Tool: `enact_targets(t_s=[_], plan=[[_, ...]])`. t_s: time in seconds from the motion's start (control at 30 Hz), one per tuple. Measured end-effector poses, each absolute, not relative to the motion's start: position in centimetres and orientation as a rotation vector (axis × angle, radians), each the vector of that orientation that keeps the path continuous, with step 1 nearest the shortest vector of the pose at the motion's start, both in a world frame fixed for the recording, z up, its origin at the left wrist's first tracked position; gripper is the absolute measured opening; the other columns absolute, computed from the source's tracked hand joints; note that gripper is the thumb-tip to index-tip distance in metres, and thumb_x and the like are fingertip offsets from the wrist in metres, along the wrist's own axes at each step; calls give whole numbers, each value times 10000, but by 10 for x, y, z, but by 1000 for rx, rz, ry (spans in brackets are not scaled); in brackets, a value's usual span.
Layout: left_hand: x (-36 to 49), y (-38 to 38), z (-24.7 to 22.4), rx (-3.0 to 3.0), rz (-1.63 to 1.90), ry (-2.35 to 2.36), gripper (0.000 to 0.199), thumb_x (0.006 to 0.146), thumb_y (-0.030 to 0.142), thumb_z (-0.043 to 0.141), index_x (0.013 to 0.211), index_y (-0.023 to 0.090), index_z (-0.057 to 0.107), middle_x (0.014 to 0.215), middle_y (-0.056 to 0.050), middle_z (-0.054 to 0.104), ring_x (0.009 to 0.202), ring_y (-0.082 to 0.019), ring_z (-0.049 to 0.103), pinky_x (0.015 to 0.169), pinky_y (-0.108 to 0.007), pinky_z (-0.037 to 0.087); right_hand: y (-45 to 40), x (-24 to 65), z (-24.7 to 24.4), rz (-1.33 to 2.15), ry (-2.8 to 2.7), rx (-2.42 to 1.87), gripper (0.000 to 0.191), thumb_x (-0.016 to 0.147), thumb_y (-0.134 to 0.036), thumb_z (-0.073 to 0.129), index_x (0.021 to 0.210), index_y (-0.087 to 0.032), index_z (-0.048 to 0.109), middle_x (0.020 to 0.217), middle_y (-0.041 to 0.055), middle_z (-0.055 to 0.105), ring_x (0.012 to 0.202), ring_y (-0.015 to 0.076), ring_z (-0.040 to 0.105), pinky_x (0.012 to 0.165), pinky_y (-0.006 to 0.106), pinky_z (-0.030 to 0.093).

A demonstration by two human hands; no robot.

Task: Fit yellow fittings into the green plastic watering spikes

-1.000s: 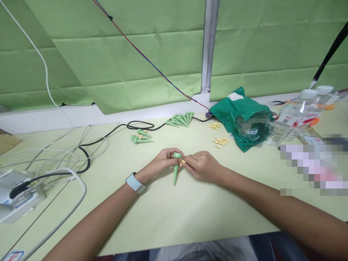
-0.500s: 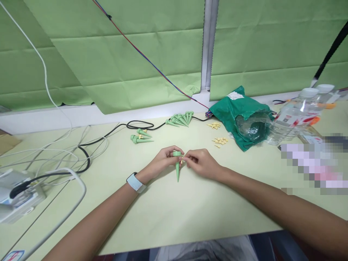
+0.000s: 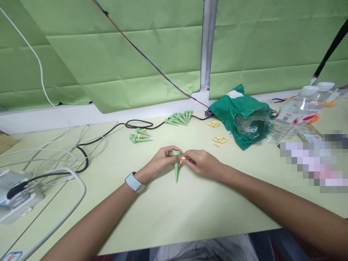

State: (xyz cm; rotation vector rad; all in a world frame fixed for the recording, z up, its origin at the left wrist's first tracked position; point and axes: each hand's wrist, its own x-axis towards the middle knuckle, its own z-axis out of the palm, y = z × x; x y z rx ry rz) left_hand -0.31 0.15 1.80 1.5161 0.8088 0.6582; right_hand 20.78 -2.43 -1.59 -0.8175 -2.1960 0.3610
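Green plastic spike (image 3: pixel 176 172) is in the left hand (image 3: pixel 165 158), above the middle part of the tabletop (image 3: pixel 163 217), rather near to its front edge. The thumb and fingers of this hand are bent around the spike just below its wide head, with only a narrow space between them, which the spike fills. The right hand (image 3: pixel 202 164) is just beside; its thumb and forefinger come together in a narrow pinch on a small yellow piece (image 3: pixel 183 158), close to the spike's head. Whether this piece touches the spike, I cannot tell.

The spike's head is toward the back edge of the tabletop, and its thin tip points to the front edge. Its long axis runs almost straight between these two edges; how steeply it leans down is not clear.

Toward the back edge lie more spikes (image 3: pixel 179 117) in a fan, their tips turned mostly to the front. On the left of them, a few others (image 3: pixel 144 140) point to the right. Two heaps of yellow pieces (image 3: pixel 219 140) lie near the green bag (image 3: pixel 228 107).
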Motion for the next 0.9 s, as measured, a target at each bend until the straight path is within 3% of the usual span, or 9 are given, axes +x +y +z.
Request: enact_targets(t_s=[0.13,0.33,0.43,0.6,0.7,0.83,0.9], plan=[[-2,3,15,1493,684,797,212,841,296,708,1017,184,676,821,-54,695,782,-192,664,764,-328,513,-25,205,-15,517,-2065,-936,188,1010,-324,509,926,-203,625,801,33,672,674,153,579,620,271,408],[-3,4,13,1519,680,783,208,849,288,715,1024,182,677,831,-56,701,795,-189,663,780,-325,506,-24,203,-13,673,-2061,-977,321,1027,-322,472,760,-194,596,681,0,620,605,131,528,607,263,371],[-4,3,14,1511,669,784,203,848,277,709,1025,182,680,826,-55,707,790,-189,665,770,-319,502,-24,206,-15,624,-2072,-892,245,1007,-299,510,815,-196,623,705,9,627,618,139,537,610,265,384],[-4,5,14,1505,677,790,216,843,268,704,1039,176,698,793,-51,698,764,-184,655,730,-302,492,-23,208,-17,426,-2182,-789,147,1005,-222,476,987,-199,620,905,62,659,792,176,591,700,282,419],[-4,6,12,1500,691,787,232,855,260,699,1070,172,691,805,-52,697,756,-172,646,727,-293,492,-23,207,-15,449,-2167,-877,129,1008,-260,504,990,-193,614,869,51,658,758,170,583,679,278,411],[-4,7,11,1485,674,781,223,864,269,700,1059,164,681,814,-55,692,764,-175,644,753,-307,502,-24,204,-16,538,-2120,-926,267,1049,-288,433,891,-194,626,805,32,650,724,154,581,675,273,406],[-4,7,11,1494,671,780,221,867,270,700,1058,162,680,812,-53,692,765,-174,642,750,-303,498,-24,203,-17,552,-2072,-920,186,1024,-270,483,926,-198,623,795,18,639,683,142,563,638,263,396]])
